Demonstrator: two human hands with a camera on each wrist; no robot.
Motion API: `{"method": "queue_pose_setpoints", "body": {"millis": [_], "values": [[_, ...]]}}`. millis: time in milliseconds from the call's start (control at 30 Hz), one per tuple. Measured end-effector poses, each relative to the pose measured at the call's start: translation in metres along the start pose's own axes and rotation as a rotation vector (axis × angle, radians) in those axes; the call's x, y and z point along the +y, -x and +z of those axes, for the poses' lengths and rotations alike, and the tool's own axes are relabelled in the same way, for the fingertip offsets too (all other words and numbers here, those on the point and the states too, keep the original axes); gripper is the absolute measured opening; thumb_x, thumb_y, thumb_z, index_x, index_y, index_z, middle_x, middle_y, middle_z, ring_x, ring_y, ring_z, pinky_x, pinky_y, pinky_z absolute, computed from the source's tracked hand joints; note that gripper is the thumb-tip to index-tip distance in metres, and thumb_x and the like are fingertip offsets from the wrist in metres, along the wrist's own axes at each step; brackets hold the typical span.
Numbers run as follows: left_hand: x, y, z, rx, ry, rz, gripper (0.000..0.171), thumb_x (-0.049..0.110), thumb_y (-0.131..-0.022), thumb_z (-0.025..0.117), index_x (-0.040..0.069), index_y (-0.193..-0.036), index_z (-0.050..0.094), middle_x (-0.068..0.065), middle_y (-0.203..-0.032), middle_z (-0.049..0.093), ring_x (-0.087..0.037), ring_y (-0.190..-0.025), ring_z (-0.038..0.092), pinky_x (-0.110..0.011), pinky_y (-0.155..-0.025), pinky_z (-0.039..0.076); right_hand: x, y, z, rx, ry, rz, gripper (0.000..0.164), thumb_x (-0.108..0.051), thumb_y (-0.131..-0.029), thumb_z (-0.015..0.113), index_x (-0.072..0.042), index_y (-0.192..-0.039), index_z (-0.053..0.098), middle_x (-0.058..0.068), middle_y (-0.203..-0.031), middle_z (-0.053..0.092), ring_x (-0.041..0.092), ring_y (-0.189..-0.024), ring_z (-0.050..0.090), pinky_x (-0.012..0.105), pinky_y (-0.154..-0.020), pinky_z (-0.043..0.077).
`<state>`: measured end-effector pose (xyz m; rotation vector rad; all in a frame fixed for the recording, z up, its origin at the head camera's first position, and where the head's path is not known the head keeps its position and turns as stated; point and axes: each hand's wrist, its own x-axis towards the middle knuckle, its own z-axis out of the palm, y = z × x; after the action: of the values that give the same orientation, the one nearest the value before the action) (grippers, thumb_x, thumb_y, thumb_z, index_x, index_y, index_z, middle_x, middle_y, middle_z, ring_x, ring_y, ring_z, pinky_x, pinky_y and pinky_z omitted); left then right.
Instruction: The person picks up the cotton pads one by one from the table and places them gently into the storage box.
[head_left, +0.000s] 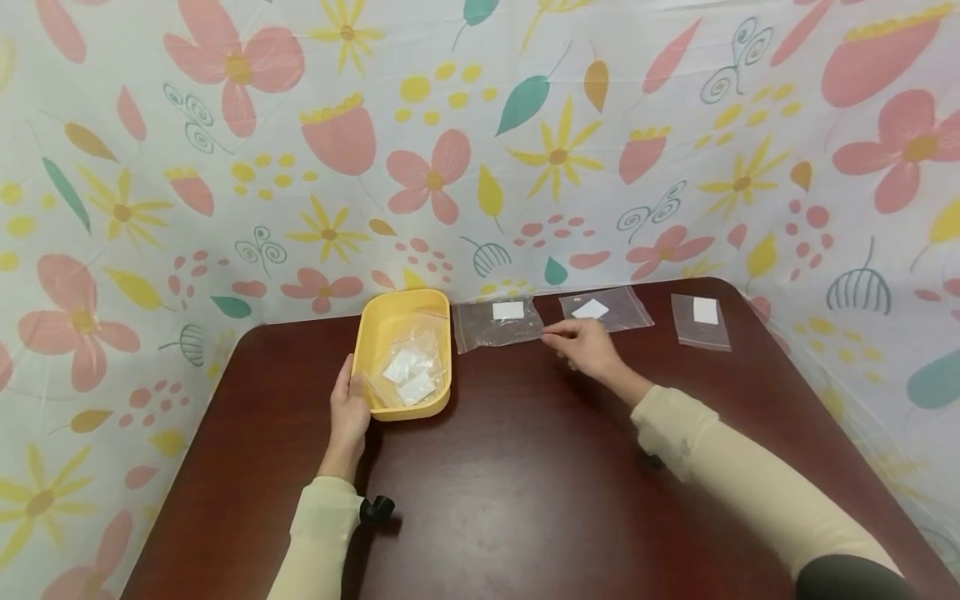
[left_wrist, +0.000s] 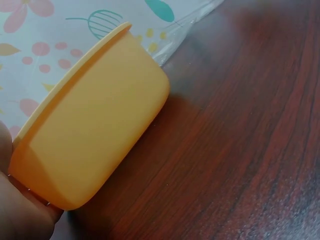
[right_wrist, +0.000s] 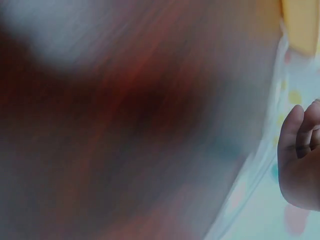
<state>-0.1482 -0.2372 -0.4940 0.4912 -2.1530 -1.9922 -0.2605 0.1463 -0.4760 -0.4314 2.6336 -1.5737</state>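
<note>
A yellow plastic box [head_left: 442, 400] stands at the left of the table's back edge, holding several clear zip bags [head_left: 408, 362] with white cards inside. My left hand [head_left: 349, 417] grips its left side, thumb up by the rim. In the left wrist view, the outer wall of the box [left_wrist: 95, 115] fills much of the picture. Right of the box lies a clear zip bag [head_left: 487, 333] with a white card. My right hand [head_left: 588, 346] pinches that bag's right corner between thumb and fingertips. In the right wrist view, the curled fingers [right_wrist: 295, 145] show only at the edge.
Another zip bag [head_left: 618, 310] with a white card lies just behind my right hand. A third zip bag [head_left: 697, 333] is near the back right corner. The dark reddish wooden table [head_left: 510, 483] meets a flower-printed cloth [head_left: 480, 242] at its back and sides.
</note>
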Motion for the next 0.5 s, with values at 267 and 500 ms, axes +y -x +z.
{"method": "queue_pose_setpoints", "body": {"millis": [267,500], "values": [[-0.003,0.003,-0.001,0.009,0.01,-0.005,0.052,0.02,-0.112,0.029,0.017,-0.163,0.018,-0.002,-0.165,0.022,-0.019,-0.149,0.021,-0.037,-0.119,0.024,0.061,0.028,-0.07,0.124,0.056,0.063,0.028,-0.02,-0.094,0.075,0.004,-0.11,0.075,0.011,-0.063,0.063,0.014,-0.043,0.053,0.029,-0.041,0.048],[0.0,0.004,0.001,0.003,0.008,0.013,0.052,0.019,-0.112,0.029,0.018,-0.163,0.018,-0.002,-0.165,0.022,-0.02,-0.149,0.022,-0.038,-0.119,0.024,0.096,0.054,-0.13,0.217,0.122,0.151,0.033,-0.028,-0.097,0.07,0.001,-0.112,0.075,0.014,-0.069,0.066,0.015,-0.046,0.057,0.029,-0.044,0.051]]}}
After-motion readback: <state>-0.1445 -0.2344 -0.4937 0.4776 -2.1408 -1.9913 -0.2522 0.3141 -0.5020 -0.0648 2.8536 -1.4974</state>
